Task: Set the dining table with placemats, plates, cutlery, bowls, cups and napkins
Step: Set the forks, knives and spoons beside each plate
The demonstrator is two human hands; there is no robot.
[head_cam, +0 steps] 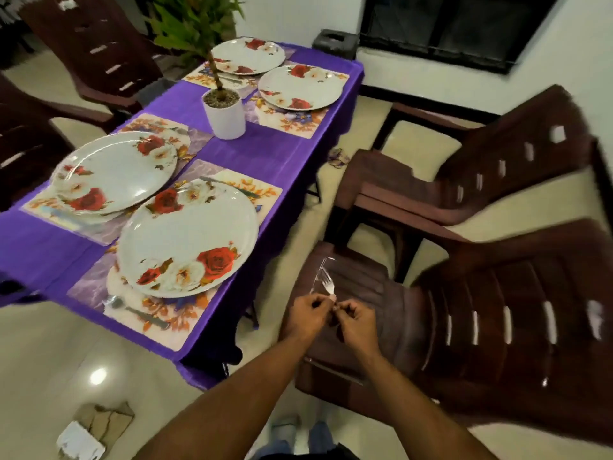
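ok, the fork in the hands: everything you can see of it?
The fork looks like clear or pale plastic, small, tines pointing up and away, over the seat of the near brown chair, off the table. Both hands pinch its lower end: left hand, right hand. A thin clear wrapper or second piece seems to trail above it; too blurred to tell.

On the tabletop (265,154) four plates each sit on a placemat, two near (187,237) (114,171) and two far (300,88) (248,56), with a potted plant (224,112) between the pairs, while two chairs (497,320) (464,167) stand to the right.
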